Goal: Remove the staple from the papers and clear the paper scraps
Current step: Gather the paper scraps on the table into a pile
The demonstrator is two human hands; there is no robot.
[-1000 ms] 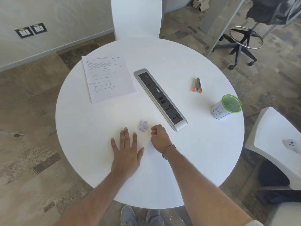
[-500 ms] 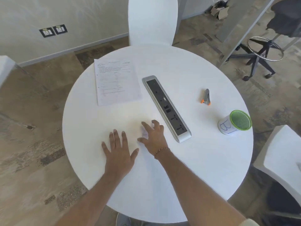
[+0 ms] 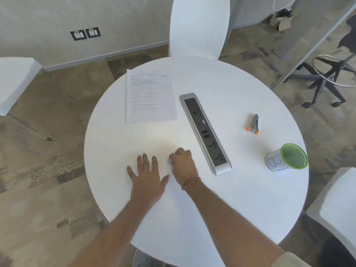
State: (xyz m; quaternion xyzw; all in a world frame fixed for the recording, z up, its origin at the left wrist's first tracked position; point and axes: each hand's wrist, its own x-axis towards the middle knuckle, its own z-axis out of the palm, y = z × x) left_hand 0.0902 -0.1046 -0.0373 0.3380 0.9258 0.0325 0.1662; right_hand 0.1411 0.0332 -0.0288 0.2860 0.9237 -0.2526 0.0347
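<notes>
White worktop (image 3: 240, 199) lies bare before your wrists. Your left hand (image 3: 147, 178) rests flat, fingers spread; your right hand (image 3: 183, 164) curls, perhaps round hidden scraps. Papers (image 3: 150, 98) sit near the far-left edge.

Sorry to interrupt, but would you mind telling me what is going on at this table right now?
A person is tidying a round white table after unstapling papers. The right hand is curled over the spot between the left hand and the power strip, apparently gathering paper scraps, though the fingers hide them. The left hand rests flat on the table. The papers lie at the far side, the staple remover sits untouched, and a green-rimmed cup stands to the right.
</notes>
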